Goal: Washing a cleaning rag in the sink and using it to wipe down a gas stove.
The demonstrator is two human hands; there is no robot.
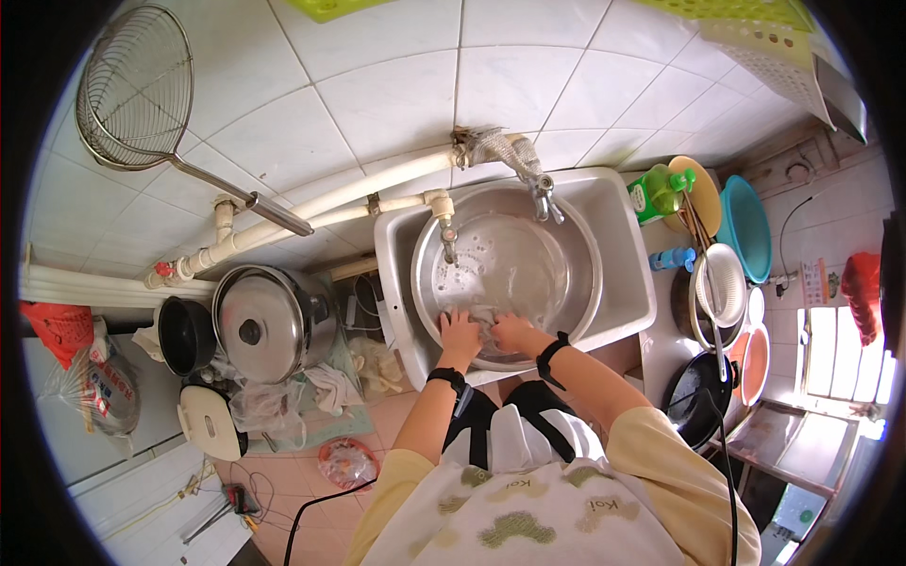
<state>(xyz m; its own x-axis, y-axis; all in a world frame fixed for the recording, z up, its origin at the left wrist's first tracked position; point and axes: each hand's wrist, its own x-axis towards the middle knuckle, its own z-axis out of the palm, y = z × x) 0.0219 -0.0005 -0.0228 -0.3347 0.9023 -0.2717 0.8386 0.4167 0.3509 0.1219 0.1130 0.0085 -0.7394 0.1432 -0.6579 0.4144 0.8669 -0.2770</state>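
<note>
A large round metal basin (520, 247) holding water stands in a white rectangular sink (623, 283). At the basin's near rim, my left hand (461, 334) and my right hand (513, 332) both grip a wet greyish cloth (485, 320), which lies bunched between them. The fingers are partly hidden by the backs of the hands. Above the basin, a small metal tap (449, 244) on a pipe points down on the left. A second metal tap (545, 194), with cloth wrapped about its pipe, hangs over the far rim.
Left of the sink are a lidded steel pot (260, 325), a black pot (185, 336) and a white cloth (333, 389). To the right stand a green pump bottle (658, 193), a blue bottle (671, 259), a white strainer (720, 285) and a black wok (697, 400). A wire skimmer (134, 92) hangs upper left.
</note>
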